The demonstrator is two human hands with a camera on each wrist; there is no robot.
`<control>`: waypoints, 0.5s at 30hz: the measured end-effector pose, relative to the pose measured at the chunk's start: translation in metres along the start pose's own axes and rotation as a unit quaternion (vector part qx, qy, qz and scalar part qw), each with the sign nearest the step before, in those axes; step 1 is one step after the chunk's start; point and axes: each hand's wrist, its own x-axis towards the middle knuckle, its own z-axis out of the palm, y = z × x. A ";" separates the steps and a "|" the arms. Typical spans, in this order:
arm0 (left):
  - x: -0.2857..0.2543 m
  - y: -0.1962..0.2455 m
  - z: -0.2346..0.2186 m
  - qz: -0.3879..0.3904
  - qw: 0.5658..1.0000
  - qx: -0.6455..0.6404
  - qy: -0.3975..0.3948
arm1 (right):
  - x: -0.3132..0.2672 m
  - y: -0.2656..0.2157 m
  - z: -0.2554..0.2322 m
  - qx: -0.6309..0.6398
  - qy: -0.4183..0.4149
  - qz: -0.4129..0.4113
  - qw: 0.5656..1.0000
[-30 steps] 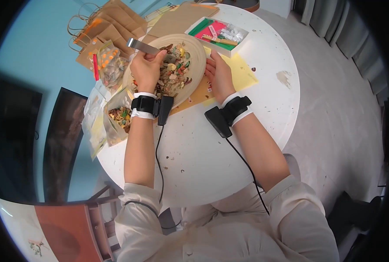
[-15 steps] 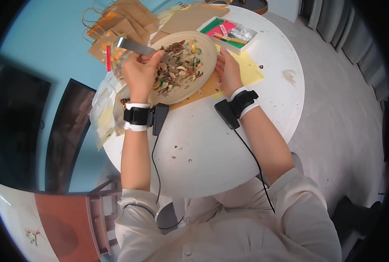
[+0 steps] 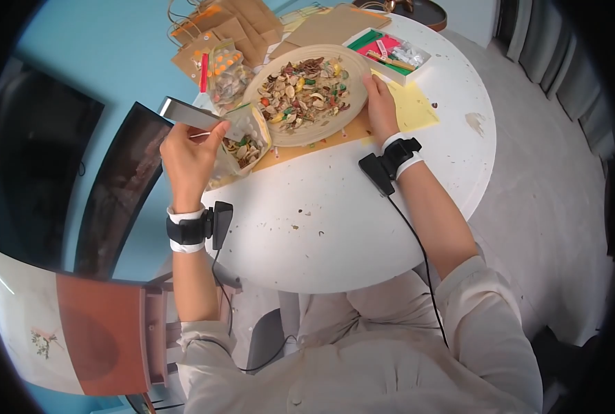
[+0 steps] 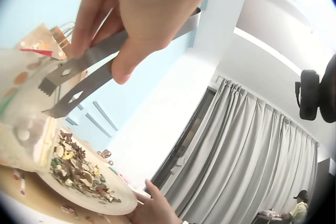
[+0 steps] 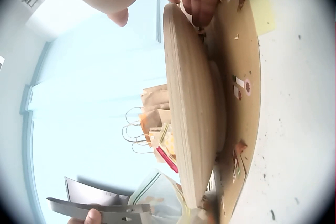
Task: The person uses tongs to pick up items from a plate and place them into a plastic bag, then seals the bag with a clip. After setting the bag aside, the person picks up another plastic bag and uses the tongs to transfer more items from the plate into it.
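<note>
My left hand (image 3: 190, 159) pinches metal tongs (image 4: 84, 79) between thumb and fingers, over an open clear pouch (image 3: 260, 131) partly filled with potpourri. In the left wrist view the tong tips stand apart beside the pouch, with nothing seen between them. Right of the pouch, a round wooden plate (image 3: 360, 77) bears a spread of dried potpourri (image 3: 300, 90) in brown, yellow, green and red bits. At the plate's right edge is my right hand (image 3: 382, 107). Its fingers (image 5: 202, 11) reach behind the rim, while the thumb stands off from it.
Behind the pouch stands another bag with orange dots (image 3: 228, 72), near brown paper bags (image 3: 235, 34). A white box (image 3: 398, 79) of small items lies at the back right, by a yellow sheet (image 3: 421, 114). Loose bits dot the white table (image 3: 321, 241).
My left hand has moved left with the tongs, from over the plate to over the pouch. My right hand stays at the plate's edge. The head view has shifted, moving the table rightward.
</note>
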 end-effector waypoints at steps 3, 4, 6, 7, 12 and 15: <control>0.004 0.015 0.011 -0.002 0.994 -0.110 0.002 | -0.005 -0.006 0.000 -0.018 0.005 -0.003 1.000; 0.006 0.021 0.019 -0.004 0.987 -0.159 -0.002 | -0.003 -0.003 -0.001 -0.018 0.005 -0.004 1.000; 0.008 0.030 0.041 0.033 0.979 -0.200 -0.010 | 0.003 0.004 -0.001 -0.005 -0.001 -0.001 1.000; 0.010 0.033 0.053 0.051 0.974 -0.219 -0.015 | 0.006 0.008 -0.002 0.008 -0.006 0.005 1.000; 0.030 0.036 0.103 0.091 0.966 -0.213 -0.113 | 0.013 0.017 -0.004 0.048 -0.021 0.026 0.998; 0.045 0.028 0.127 0.099 0.957 -0.213 -0.167 | 0.012 0.017 -0.004 0.056 -0.020 0.027 0.998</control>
